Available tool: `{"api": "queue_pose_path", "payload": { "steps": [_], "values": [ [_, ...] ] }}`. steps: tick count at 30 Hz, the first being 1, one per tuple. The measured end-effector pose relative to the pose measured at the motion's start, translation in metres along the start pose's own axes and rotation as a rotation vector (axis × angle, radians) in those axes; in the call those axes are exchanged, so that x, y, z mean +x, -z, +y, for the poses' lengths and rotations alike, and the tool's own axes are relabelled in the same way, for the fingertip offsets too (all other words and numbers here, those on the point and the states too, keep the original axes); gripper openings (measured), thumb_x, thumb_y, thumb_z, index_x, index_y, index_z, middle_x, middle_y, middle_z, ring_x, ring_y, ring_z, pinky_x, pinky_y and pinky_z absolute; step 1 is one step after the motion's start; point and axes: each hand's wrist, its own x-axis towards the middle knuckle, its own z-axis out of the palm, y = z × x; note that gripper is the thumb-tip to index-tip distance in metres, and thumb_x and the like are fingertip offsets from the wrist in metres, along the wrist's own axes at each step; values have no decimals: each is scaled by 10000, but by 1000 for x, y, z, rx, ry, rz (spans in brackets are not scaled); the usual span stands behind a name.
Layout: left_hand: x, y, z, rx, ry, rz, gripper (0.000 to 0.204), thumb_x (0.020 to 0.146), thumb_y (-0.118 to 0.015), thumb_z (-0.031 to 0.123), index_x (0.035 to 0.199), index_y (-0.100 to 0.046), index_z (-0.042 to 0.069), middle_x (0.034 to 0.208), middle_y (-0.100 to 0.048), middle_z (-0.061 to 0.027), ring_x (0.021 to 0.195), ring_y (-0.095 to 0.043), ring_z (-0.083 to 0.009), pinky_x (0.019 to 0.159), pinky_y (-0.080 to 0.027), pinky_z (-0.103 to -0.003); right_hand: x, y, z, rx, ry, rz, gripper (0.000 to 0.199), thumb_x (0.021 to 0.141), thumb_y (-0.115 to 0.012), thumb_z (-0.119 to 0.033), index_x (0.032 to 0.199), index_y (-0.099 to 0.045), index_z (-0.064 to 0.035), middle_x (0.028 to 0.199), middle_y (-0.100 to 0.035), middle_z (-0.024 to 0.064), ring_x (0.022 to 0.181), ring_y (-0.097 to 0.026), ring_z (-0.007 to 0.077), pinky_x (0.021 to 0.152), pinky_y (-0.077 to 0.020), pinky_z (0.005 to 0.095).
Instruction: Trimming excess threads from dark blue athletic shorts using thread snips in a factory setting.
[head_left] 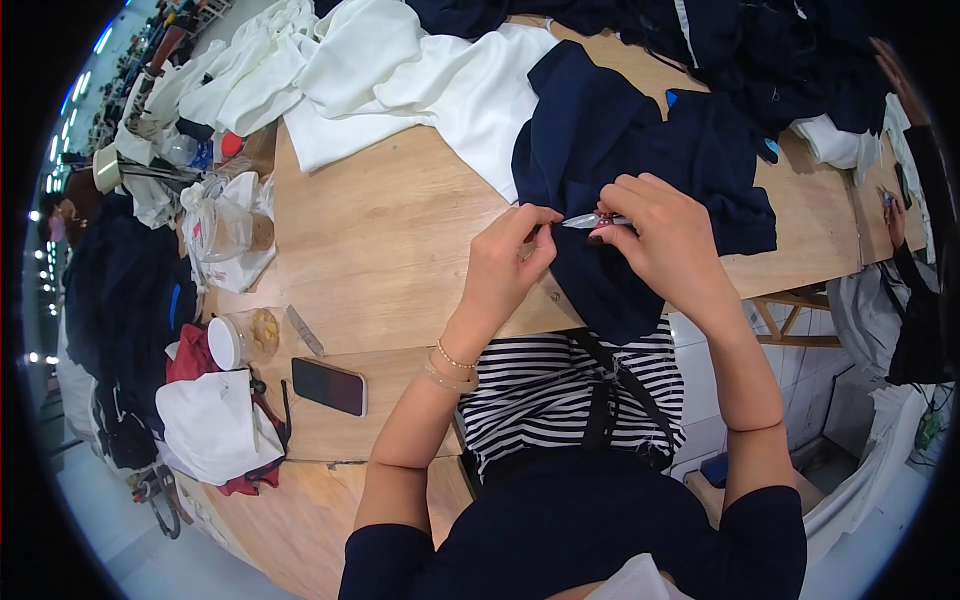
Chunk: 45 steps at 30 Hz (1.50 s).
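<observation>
A navy garment (590, 130) lies across the wooden table in front of me, its lower part hanging over the near edge towards my lap. My left hand (507, 262) is closed in a pinch at the garment's left edge; whether fabric or a thread is between the fingertips is too small to tell. In my right hand (665, 240) is a small pair of thread snips (580, 221), gripped between thumb and fingers. The pale blades point left over the navy cloth, their tips close to my left fingertips.
White fabric (400, 80) is heaped along the far left, more dark cloth (770, 60) at the far right. At left lie a phone (329, 386), a utility knife (304, 330), a lidded jar (262, 333) and a bagged plastic cup (225, 235). Another person's hand (893, 220) shows at right.
</observation>
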Motion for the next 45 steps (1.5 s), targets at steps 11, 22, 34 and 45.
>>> {"api": "queue_pose_path", "payload": {
  "steps": [11, 22, 34, 45],
  "values": [
    [0, 4, 3, 18, 16, -39, 116, 817, -600, -41, 932, -610, -31, 885, -692, -116, 761, -688, -199, 670, -582, -281, 10, 1, -5, -40, 31, -69, 179, 721, -711, -123, 792, -564, -48, 770, -571, 47, 770, -577, 227, 633, -470, 346],
    [3, -1, 2, 0, -85, 30, 102, 780, -624, -17, 874, -607, 19, 724, -602, -117, 610, -598, -247, 547, -474, -314, 14, 3, -3, -35, 52, -100, 154, 725, -705, -120, 780, -582, -45, 767, -591, 53, 781, -593, 237, 649, -484, 344],
    [3, 4, 6, -25, -48, -9, 97, 793, -625, -18, 885, -611, 7, 733, -616, -118, 609, -615, -221, 521, -473, -299, 16, 5, 0, -16, 53, -106, 159, 715, -711, -111, 774, -580, -43, 762, -602, 56, 799, -605, 253, 658, -487, 365],
    [5, 6, 14, -90, 70, -31, 86, 828, -602, -17, 911, -618, 0, 822, -664, -115, 678, -655, -198, 602, -534, -287, 10, 7, 7, 42, 60, -75, 191, 723, -700, -157, 785, -562, -40, 771, -606, 63, 789, -599, 260, 671, -476, 361]
  ]
}}
